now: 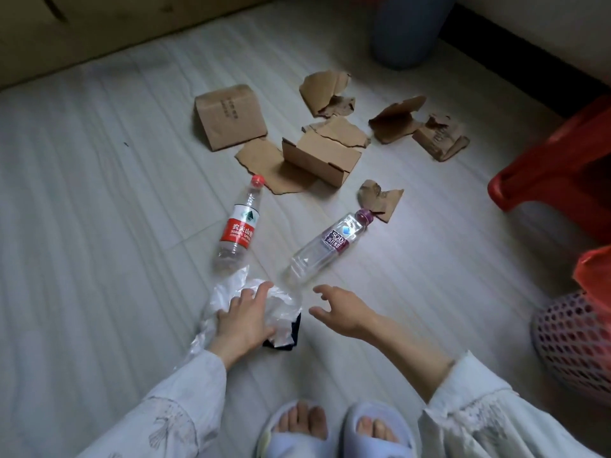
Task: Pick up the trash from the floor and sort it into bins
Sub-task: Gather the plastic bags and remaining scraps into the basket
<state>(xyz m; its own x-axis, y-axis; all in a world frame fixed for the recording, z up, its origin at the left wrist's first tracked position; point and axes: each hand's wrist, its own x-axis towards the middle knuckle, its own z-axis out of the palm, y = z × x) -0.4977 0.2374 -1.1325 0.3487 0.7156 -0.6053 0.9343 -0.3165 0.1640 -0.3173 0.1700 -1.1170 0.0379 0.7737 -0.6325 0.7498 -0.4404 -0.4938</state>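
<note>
My left hand presses down on a crumpled clear plastic bag on the floor, fingers closing on it; a dark item lies under the bag. My right hand hovers open just right of the bag, below the base of a clear bottle with a purple label. A red-labelled bottle lies to the left of it. Beyond them lie a small cardboard box and several torn cardboard pieces, such as one flat piece at the left.
A blue bin stands at the back. A red plastic stool is at the right. A pink perforated basket with a red bag liner sits at the right edge. My slippered feet are at the bottom.
</note>
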